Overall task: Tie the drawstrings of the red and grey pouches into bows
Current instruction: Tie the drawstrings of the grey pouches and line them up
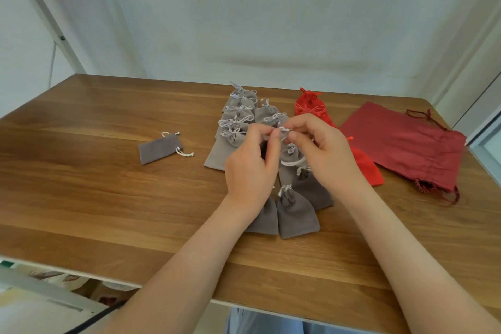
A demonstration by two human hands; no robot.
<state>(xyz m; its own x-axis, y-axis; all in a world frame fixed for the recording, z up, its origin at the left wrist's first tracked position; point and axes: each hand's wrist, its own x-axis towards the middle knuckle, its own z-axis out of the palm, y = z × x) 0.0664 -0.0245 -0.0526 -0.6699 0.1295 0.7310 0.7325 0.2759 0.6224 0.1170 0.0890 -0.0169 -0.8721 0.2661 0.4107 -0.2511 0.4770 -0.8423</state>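
My left hand and my right hand meet above the middle of the table, and both pinch the pale drawstring of a grey pouch that is mostly hidden behind them. Several grey pouches with tied bows lie in a column just beyond my hands. More grey pouches lie below my hands. One grey pouch lies alone to the left with loose cords. Bright red pouches lie to the right of the grey ones, partly covered by my right hand.
A large dark red drawstring bag lies flat at the right side of the wooden table, its cords trailing near the right edge. A white wall stands behind the table. A white shelf frame rises at the far left.
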